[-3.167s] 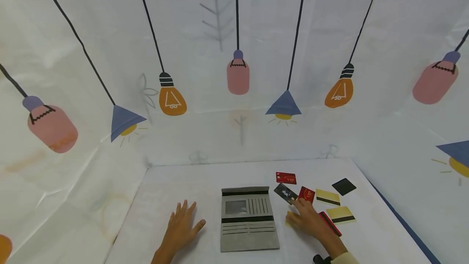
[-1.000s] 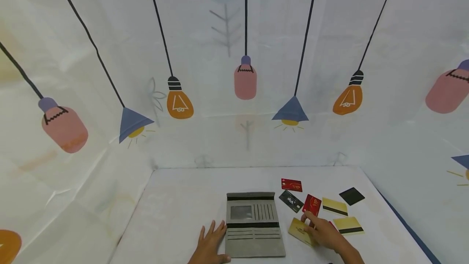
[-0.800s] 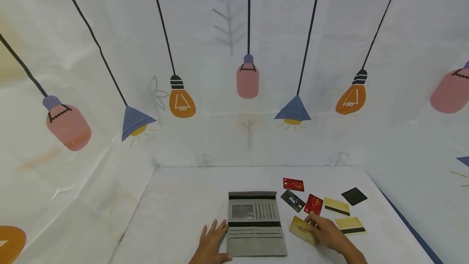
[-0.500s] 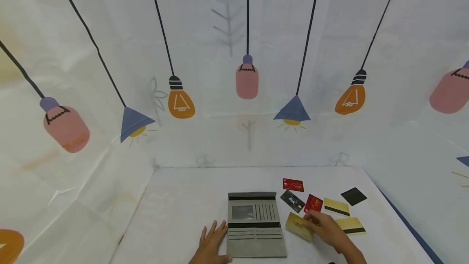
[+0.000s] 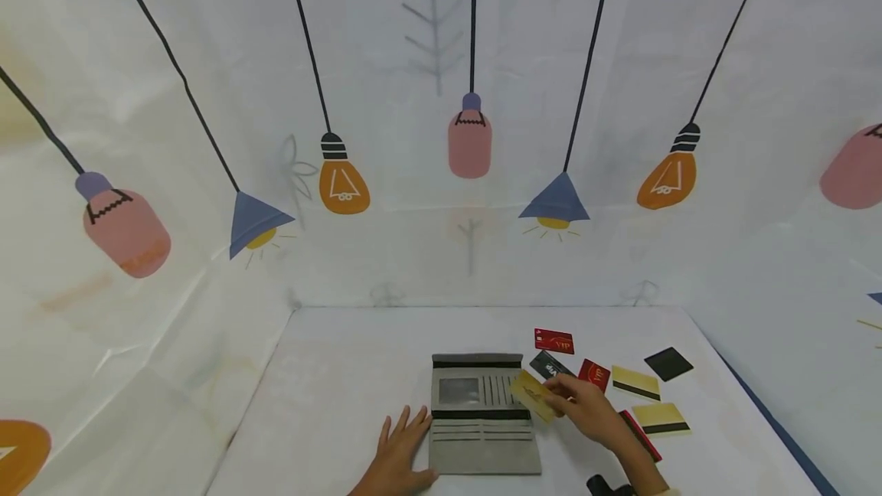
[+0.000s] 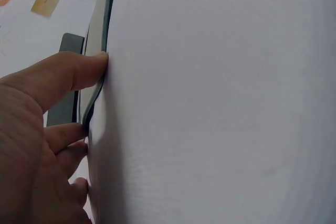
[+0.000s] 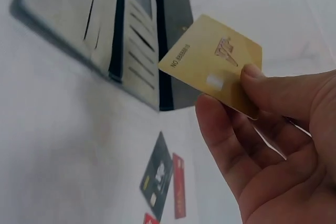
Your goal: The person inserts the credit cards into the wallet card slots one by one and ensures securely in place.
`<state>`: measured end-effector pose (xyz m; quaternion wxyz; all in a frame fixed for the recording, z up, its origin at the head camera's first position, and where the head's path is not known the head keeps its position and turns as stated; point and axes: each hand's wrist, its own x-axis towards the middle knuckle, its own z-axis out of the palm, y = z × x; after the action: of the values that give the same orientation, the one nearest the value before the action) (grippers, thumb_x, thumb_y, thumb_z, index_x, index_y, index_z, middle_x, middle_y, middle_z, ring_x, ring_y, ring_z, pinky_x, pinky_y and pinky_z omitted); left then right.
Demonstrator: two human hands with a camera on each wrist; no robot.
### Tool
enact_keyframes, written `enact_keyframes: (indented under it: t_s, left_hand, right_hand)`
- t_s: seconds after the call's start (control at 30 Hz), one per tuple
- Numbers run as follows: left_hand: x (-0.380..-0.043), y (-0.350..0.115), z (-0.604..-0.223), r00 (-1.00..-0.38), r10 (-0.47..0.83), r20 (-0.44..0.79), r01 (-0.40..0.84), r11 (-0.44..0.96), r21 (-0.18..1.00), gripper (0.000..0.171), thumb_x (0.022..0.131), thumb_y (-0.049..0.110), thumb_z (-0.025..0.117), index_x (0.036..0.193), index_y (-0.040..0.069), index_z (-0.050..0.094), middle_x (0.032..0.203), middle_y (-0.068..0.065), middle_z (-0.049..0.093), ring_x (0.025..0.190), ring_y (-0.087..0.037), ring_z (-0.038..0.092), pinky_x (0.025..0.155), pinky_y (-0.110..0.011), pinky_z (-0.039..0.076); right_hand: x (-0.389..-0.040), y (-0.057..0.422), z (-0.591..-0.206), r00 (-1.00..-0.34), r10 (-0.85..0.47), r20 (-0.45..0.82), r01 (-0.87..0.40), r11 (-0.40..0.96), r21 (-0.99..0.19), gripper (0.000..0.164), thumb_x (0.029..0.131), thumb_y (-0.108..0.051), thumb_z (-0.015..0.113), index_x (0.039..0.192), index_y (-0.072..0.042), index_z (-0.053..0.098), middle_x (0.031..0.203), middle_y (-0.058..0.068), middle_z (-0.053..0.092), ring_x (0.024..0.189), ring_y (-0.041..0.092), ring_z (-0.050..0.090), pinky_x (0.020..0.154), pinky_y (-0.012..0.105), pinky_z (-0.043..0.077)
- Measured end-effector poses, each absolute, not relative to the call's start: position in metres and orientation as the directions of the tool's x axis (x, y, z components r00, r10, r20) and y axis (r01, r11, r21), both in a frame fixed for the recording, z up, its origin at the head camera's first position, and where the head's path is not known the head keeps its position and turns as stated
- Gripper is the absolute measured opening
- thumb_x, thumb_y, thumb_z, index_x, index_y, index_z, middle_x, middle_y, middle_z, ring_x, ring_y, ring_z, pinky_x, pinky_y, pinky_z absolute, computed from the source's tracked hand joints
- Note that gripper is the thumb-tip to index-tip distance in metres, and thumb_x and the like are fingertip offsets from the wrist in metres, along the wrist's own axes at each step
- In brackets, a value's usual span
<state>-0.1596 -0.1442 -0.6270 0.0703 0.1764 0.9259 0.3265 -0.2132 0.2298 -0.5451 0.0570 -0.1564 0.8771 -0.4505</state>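
Gold and faintly glossy, a thin rectangular card (image 7: 205,56) is pinched at one end between the thumb and forefinger of my right hand (image 5: 586,408); the face turned up shows VIP lettering, a number and a pale chip. I hold it off the table, tilted, just over the right edge of a long grey wallet (image 5: 485,418) with a smooth, leather-like skin; whether the two touch, I can't tell. The wallet lies unfolded, showing a clear window, rows of narrow slots, dark bands and a darker flap at its far end. Fingers spread, my left hand (image 5: 396,454) rests at the wallet's near left corner, fingertips touching the edge.

Other flat cards with rounded corners lie to the right: a red VIP card (image 5: 554,341), a black VIP card (image 5: 549,364) partly hidden by my grip, a second red VIP card (image 5: 594,374), two yellow cards with black stripes (image 5: 637,383) (image 5: 661,419) and a plain black card (image 5: 668,363). Beside my forearm is a red card with a black stripe (image 5: 641,435).

Underneath is a smooth, matt white tabletop (image 5: 344,373). Around it hang white sheet walls (image 5: 386,44), creased and shiny at the left, printed with pink lamps (image 5: 470,144), orange bulbs (image 5: 344,186), blue lampshades (image 5: 555,197) and blurred grey plant shapes.
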Motion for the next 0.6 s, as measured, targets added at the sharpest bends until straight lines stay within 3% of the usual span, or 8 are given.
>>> enact_keyframes:
  t_s: [0.17, 0.4, 0.6]
  left_hand:
    - [-0.157, -0.139, -0.626, -0.938, 0.346, -0.025, 0.26, 0.75, 0.608, 0.088, 0.077, 0.041, 0.079, 0.152, 0.011, 0.042, 0.161, -0.012, 0.037, 0.149, -0.049, 0.022, 0.115, -0.073, 0.004]
    - [-0.155, -0.136, -0.626, -0.947, 0.322, 0.004, 0.263, 0.765, 0.587, 0.087, 0.076, 0.04, 0.08, 0.151, 0.013, 0.044, 0.159, -0.012, 0.04, 0.148, -0.048, 0.026, 0.115, -0.072, 0.006]
    - [-0.158, -0.138, -0.629, -0.942, 0.327, 0.083, 0.315, 0.767, 0.559, 0.084, 0.075, 0.04, 0.078, 0.148, 0.012, 0.047, 0.156, -0.013, 0.044, 0.145, -0.049, 0.031, 0.113, -0.072, 0.013]
  right_hand:
    - [-0.217, 0.217, -0.542, -0.938, -0.332, 0.097, -0.274, 0.539, -0.797, 0.017, 0.095, -0.02, 0.067, 0.108, -0.008, 0.068, 0.095, 0.005, 0.074, 0.072, 0.005, 0.065, 0.062, 0.023, 0.055]
    - [-0.221, 0.196, -0.545, -0.914, -0.392, 0.102, -0.305, 0.5, -0.811, 0.018, 0.096, -0.021, 0.066, 0.108, -0.008, 0.069, 0.1, 0.008, 0.074, 0.076, 0.006, 0.066, 0.065, 0.029, 0.06]
    - [-0.232, 0.172, -0.549, -0.888, -0.444, 0.12, -0.362, 0.512, -0.779, 0.016, 0.096, -0.022, 0.066, 0.108, -0.012, 0.071, 0.102, 0.004, 0.073, 0.082, 0.004, 0.065, 0.067, 0.021, 0.056]
